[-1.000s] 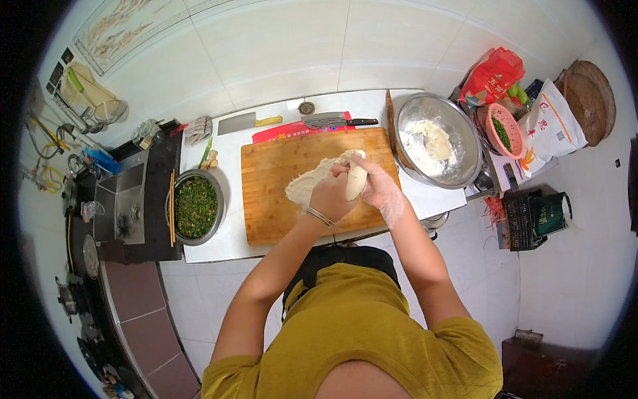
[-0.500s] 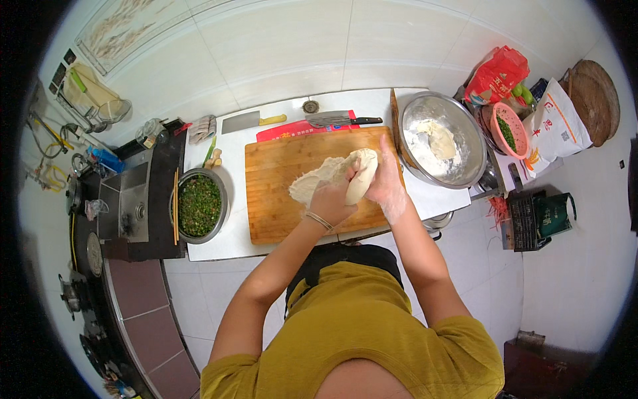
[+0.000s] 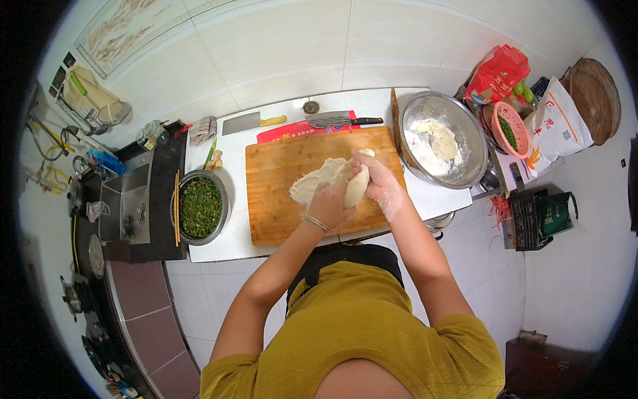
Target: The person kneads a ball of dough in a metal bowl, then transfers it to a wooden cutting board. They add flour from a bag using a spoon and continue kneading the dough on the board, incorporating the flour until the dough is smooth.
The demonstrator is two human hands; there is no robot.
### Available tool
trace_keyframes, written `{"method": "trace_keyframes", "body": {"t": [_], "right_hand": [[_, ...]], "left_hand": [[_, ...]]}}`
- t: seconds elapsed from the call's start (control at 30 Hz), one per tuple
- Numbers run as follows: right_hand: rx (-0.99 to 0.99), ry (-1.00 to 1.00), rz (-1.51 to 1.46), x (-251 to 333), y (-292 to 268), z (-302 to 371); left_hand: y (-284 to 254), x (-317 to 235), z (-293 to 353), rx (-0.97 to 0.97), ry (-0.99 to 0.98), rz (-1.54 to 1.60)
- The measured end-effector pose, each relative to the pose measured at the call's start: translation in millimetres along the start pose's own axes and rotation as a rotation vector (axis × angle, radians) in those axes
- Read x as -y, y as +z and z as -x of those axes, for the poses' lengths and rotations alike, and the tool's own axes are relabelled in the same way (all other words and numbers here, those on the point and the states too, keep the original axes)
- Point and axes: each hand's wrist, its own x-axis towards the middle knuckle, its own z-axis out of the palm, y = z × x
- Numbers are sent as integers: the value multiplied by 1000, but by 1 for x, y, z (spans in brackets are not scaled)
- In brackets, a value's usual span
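A long pale roll of dough [image 3: 357, 187] is held up over the wooden cutting board [image 3: 272, 183]. My left hand [image 3: 331, 201], with bracelets at the wrist, is closed round its left side. From the right, my floury right hand [image 3: 381, 178] wraps its fingers over the dough's upper part. Part of the roll is hidden by both hands. Just left of them, a patch of flour [image 3: 318, 179] lies spread on the board.
Left of the board stands a metal bowl of chopped green filling [image 3: 201, 207] with chopsticks [image 3: 177, 209] along its side. A cleaver [image 3: 242, 122] and a knife [image 3: 339, 120] lie behind the board. At right are a floury steel bowl [image 3: 473, 166] and a pink basket [image 3: 527, 139].
My right hand's fingers, stretched upward before, have folded over the top of the dough. The dough has shifted slightly lower and now shows as a narrower roll between my hands.
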Motion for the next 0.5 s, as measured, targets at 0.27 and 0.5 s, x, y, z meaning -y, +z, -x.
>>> {"method": "trace_keyframes", "body": {"t": [0.27,0.5], "right_hand": [[495,101,-345,16,-27,-11],[158,-177,134,1,10,27]], "left_hand": [[-14,-13,-11,141,-122,205],[-18,-31,-30,64,-190,214]]}}
